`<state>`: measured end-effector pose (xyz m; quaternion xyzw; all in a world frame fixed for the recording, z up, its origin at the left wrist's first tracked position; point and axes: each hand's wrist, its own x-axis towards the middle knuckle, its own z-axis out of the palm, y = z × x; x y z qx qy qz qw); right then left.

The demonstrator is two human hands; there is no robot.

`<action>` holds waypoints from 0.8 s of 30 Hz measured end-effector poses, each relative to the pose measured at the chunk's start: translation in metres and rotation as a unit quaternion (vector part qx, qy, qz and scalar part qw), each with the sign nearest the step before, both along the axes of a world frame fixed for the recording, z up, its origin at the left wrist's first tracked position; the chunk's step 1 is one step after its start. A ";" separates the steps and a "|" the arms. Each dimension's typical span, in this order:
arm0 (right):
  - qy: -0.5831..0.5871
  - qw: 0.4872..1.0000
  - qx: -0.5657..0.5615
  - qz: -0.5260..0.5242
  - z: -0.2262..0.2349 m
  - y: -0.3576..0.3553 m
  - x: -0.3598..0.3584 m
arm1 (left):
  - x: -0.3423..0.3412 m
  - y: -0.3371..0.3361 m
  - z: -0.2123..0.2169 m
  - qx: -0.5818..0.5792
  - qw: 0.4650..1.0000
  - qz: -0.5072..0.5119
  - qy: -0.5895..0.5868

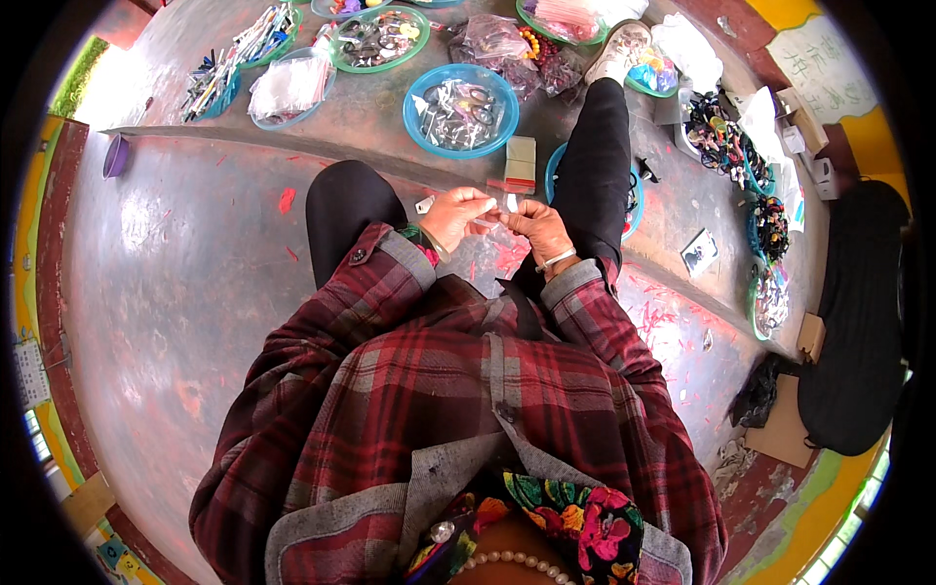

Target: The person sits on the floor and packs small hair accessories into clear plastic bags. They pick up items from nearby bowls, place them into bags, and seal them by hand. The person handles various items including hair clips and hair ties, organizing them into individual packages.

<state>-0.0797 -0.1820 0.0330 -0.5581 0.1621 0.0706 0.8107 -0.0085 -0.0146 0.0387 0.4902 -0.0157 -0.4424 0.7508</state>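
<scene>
My left hand [456, 214] and my right hand [539, 229] meet in front of my chest, above my knees. Both pinch a small pale item [495, 213] between the fingertips; it is too small to tell what it is. A little white tag [425, 205] sticks out beside my left thumb. My right wrist wears a pale bangle [556, 259]. Both sleeves are red plaid. My legs in black trousers [597, 146] stretch forward over a concrete step.
A blue bowl of packaged bits [460, 109] sits just ahead, a small box [520, 162] beside it. More bowls [378, 37] of beads and clips stand farther out. Trays of dark hair ties [723, 136] line the right side. A purple cup [115, 156] stands far left.
</scene>
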 end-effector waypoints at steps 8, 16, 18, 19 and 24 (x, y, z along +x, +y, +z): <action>0.009 1.000 -0.014 -0.004 -0.004 -0.001 0.001 | -0.002 -0.001 -0.001 0.058 0.997 -0.041 -0.041; 0.010 1.000 -0.029 0.007 -0.006 -0.001 0.000 | -0.001 -0.001 -0.004 0.113 0.981 -0.048 -0.148; 0.012 0.999 -0.029 0.011 -0.005 -0.001 0.000 | -0.002 -0.001 -0.002 0.115 0.981 -0.037 -0.153; 0.014 0.999 -0.032 0.016 -0.003 -0.001 0.000 | -0.002 0.000 -0.003 0.115 0.981 -0.031 -0.153; 0.031 0.998 -0.047 0.037 -0.001 -0.001 -0.001 | -0.005 -0.002 0.007 0.123 0.980 -0.011 -0.155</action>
